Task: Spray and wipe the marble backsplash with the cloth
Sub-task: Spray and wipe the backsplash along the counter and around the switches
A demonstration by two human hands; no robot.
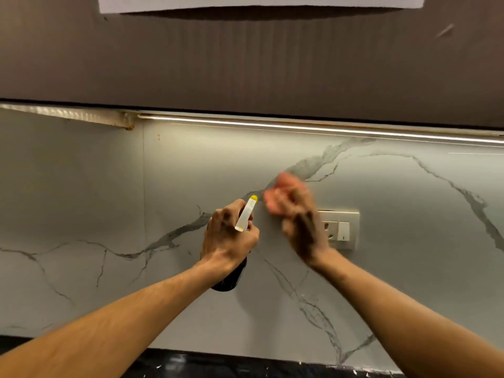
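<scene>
On the left, our left hand [227,236] has its fingers closed around the neck of the spray bottle [240,233], a rigid body best gripped there. On the right, our blurred right hand [297,222] presses a soft, light orange cloth [275,195], bunched under its fingers, against the marble backsplash [395,241] beside the switch plate [341,227].

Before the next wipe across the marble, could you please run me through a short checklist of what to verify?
1. Spray bottle gripped in left hand: ok.
2. Yellow nozzle tip aimed at the backsplash: ok.
3. Orange cloth in right hand: ok, though blurred by motion.
4. Cloth flat against the marble: cannot tell.
5. Switch and socket plate clear of the spray: not ok, it sits right beside the right hand.
6. Marble wet enough to wipe: cannot tell.
</scene>
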